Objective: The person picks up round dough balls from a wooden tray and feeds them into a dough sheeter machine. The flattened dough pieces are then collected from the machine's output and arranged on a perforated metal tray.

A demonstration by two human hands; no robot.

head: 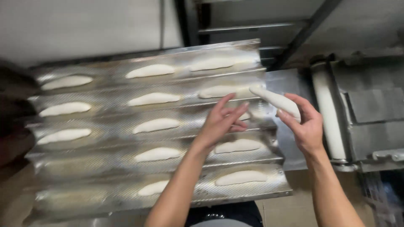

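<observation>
Filling the grooved metal tray (75,197) row by row looks like the job: pale dough pieces such as one at far left (66,82) already lie in its channels, evenly spaced. Mid-scene, the left hand (222,122) hovers open over the third channel, fingers spread, gripping nothing. To its right, the right hand (304,122) pinches a long dough piece (275,100) by one end, its far tip tilted toward the tray. In my judgement it should be supported underneath and laid straight in the groove, apart from neighbours. A roller machine (328,117) stands at right.
</observation>
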